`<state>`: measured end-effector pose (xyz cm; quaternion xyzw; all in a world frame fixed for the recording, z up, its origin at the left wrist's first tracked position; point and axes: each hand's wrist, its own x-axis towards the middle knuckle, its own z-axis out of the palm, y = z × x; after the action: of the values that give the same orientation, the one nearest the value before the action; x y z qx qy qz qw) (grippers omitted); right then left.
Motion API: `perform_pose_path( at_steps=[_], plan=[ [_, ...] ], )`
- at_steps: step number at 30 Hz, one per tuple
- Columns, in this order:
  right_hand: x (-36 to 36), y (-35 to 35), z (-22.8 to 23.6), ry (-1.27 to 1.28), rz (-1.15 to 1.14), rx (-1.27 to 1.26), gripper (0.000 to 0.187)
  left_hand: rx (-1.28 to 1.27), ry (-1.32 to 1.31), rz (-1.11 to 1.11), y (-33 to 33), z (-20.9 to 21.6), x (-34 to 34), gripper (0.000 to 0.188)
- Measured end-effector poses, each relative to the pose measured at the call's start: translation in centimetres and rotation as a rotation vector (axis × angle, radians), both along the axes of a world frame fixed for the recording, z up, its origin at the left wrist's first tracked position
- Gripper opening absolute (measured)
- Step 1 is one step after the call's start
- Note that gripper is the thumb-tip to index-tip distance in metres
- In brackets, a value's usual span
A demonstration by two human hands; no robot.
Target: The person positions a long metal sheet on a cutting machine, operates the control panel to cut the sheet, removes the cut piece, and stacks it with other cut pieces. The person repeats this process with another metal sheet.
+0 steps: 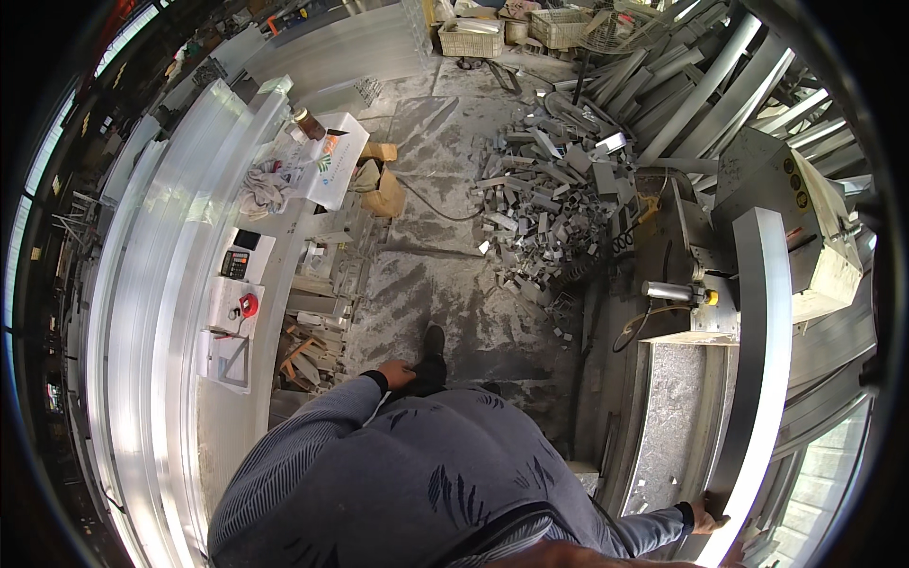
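Observation:
At the lower right, my right hand [705,519] grips the edge of a long, silvery metal profile [765,312]. This profile runs away from me along the right side, past the saw-like machine [791,227]. Low by my leg is my left hand [398,373], its fingers curled; whatever they may hold is hidden. Under the profile's left side lies a metal bed [668,417] with small bright scraps on it. A metal cylinder [668,292] with a yellow end sits beyond that bed, left of the profile.
Metal offcuts [544,204] are heaped on the floor ahead. Stacked long profiles [156,331] line the left, beside a bench holding a calculator [236,264], a red tape measure [248,305] and a brown jar [309,124]. Wicker baskets [471,40] stand at the back.

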<state>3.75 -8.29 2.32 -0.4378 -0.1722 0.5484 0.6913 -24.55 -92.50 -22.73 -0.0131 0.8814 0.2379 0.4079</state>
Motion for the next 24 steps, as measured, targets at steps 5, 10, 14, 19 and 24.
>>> perform_pose_path(
  at_steps=[5,10,14,19,24],
  plan=[
    [-7.7,-6.3,5.3,-0.052,-0.002,0.257,0.058,0.014,0.050,-0.051,0.2,-0.3,-6.9,0.059],
    [-16.8,-14.4,11.3,-0.070,0.151,0.434,0.054,0.187,0.083,0.058,0.4,-0.4,-12.6,0.056],
    [-24.2,-21.7,14.6,-0.222,0.141,0.578,0.051,0.238,0.050,0.131,-3.6,-1.0,-14.9,0.055],
    [-34.0,-29.7,18.7,-0.114,0.265,0.681,0.040,0.114,-0.034,0.303,-13.5,-3.0,-15.4,0.059],
    [-44.6,-39.6,22.2,-0.071,0.415,0.896,0.032,-0.080,-0.156,0.333,-25.9,-6.4,-15.8,0.059]
  ],
)
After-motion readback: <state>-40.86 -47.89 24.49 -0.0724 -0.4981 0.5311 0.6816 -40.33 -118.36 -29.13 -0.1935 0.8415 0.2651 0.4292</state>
